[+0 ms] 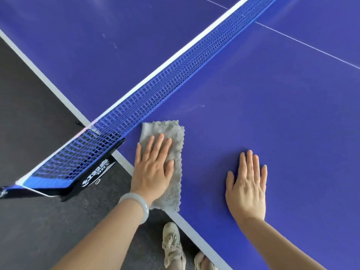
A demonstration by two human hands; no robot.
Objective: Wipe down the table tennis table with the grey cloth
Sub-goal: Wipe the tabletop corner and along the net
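Left grip point(153, 168) spread flat on the nubby rectangular grey cloth point(171, 129); right grip point(247, 184) flat on smooth blue table point(272, 114).

Just 1 view: wide-angle head cam, looking fwd and steeply down from the side edge of the flat blue table-tennis surface point(272, 133), right by one end of the blue mesh net point(155, 90) w/ white top band. It sits close: bare left hand point(152, 172) and right hand point(246, 184) lie low in frame, pale beige lace-up shoes point(172, 244) straight below on the dark grey floor point(39, 133). Facing across the surface, it has the net running diagonally lower left to upper right.
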